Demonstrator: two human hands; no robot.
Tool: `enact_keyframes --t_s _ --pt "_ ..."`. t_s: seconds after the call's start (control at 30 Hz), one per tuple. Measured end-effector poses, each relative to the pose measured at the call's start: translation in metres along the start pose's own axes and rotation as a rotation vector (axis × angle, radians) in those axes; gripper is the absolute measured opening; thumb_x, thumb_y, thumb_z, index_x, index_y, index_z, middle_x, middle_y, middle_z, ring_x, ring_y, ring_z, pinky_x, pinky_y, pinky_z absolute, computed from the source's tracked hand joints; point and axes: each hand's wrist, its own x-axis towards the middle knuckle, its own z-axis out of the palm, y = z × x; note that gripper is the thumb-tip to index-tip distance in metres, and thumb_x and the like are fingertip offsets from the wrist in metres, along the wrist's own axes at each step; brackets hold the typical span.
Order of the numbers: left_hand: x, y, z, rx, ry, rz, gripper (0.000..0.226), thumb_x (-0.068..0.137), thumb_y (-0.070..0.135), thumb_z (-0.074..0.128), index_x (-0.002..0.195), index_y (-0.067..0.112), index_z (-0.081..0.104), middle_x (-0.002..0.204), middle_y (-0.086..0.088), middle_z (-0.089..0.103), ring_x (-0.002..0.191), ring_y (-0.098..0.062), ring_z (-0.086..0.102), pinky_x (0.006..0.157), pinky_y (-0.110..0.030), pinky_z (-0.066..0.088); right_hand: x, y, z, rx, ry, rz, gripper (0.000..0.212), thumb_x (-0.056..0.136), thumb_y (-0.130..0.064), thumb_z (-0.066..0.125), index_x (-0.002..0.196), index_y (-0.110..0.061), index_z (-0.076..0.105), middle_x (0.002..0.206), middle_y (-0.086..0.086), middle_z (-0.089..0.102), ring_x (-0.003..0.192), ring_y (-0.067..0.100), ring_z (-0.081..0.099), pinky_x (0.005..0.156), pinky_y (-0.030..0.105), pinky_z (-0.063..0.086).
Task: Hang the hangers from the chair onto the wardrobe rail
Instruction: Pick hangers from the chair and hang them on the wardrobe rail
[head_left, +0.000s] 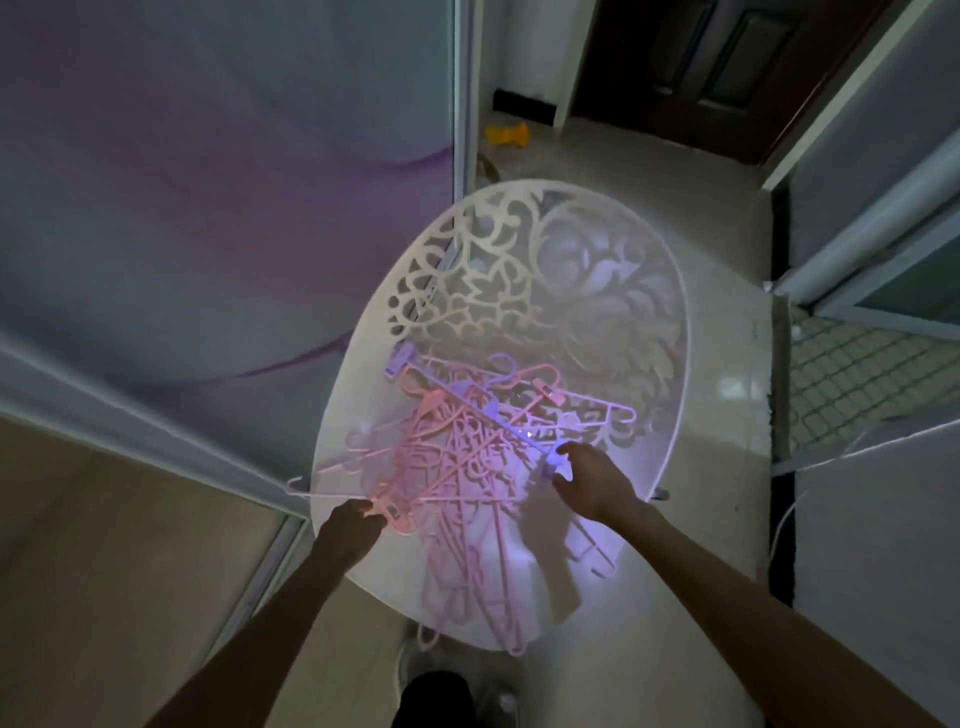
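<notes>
Left hand: the left hand reaches to the near-left rim of the chair; its fingers curl onto the clip end of a pink hanger, though how tightly cannot be told.
Right hand: the right hand lies knuckles up on the near-right part of the seat, thumb and fingers pinching the lower end clip of the purple clip hanger.
Purple clip hanger: from the right hand's grip it runs up and to the left across the pile, ending in a second clip near the far-left side of the seat.
Hanger pile: a tangle of pink hangers fills the seat between the two hands, and some spill over the near edge below them.
Chair: white, oval, with an openwork leaf-pattern back beyond both grips.
Floor: pale glossy tiles to the right of the right hand.
Far background: a yellow object on the floor beside a dark door.
</notes>
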Motion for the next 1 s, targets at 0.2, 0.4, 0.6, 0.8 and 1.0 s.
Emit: enact_keyframes --t_s 0.2,0.4,0.6,0.8,1.0 --pt "0.055 -0.006 0.025 0.098 0.251 0.251 0.043 0.086 0.016 0.063 0.127 0.006 0.055 0.130 -0.018 0.056 0.120 -0.033 0.053 0.103 -0.037 0.038 0.072 0.000 0.052 -0.237 0.120 0.009 0.048 0.094 -0.037 0.044 0.135 -0.014 0.039 0.139 0.011 0.043 0.132 0.030 0.034 0.105 0.040 0.030" --pt "0.102 0.009 0.033 0.182 0.074 0.286 0.050 0.094 0.027 0.053 0.139 0.010 0.042 0.140 -0.011 0.050 0.127 -0.028 0.050 0.107 -0.038 0.037 0.098 0.004 0.078 -0.211 0.361 -0.053 0.023 0.093 -0.025 0.050 0.092 -0.007 0.065 0.091 0.018 0.067 0.098 0.038 0.057 0.083 0.041 0.039" --pt "0.131 0.019 0.021 0.244 0.003 0.234 0.052 0.082 0.031 0.068 0.128 0.014 0.050 0.118 -0.012 0.066 0.114 -0.028 0.060 0.101 -0.036 0.044 0.095 0.021 0.083 -0.025 0.499 -0.175 0.026 0.089 -0.029 0.047 0.083 -0.009 0.063 0.062 0.013 0.055 0.073 0.033 0.050 0.063 0.034 0.036" --pt "0.126 0.028 0.000 0.344 0.070 0.351 0.037 0.081 0.033 0.070 0.113 0.018 0.062 0.109 -0.009 0.070 0.101 -0.029 0.066 0.092 -0.039 0.051 0.088 0.012 0.075 0.116 0.432 -0.216 0.026 0.093 -0.031 0.047 0.087 -0.012 0.063 0.064 0.004 0.047 0.075 0.020 0.037 0.062 0.029 0.025" --pt "0.132 0.026 -0.018 0.269 0.061 0.367 0.022 0.079 0.023 0.072 0.100 0.021 0.069 0.098 -0.004 0.074 0.094 -0.022 0.070 0.080 -0.024 0.050 0.072 0.006 0.068 0.243 0.415 -0.185 0.015 0.093 -0.028 0.054 0.087 -0.018 0.065 0.067 0.004 0.054 0.078 0.019 0.042 0.060 0.032 0.034"
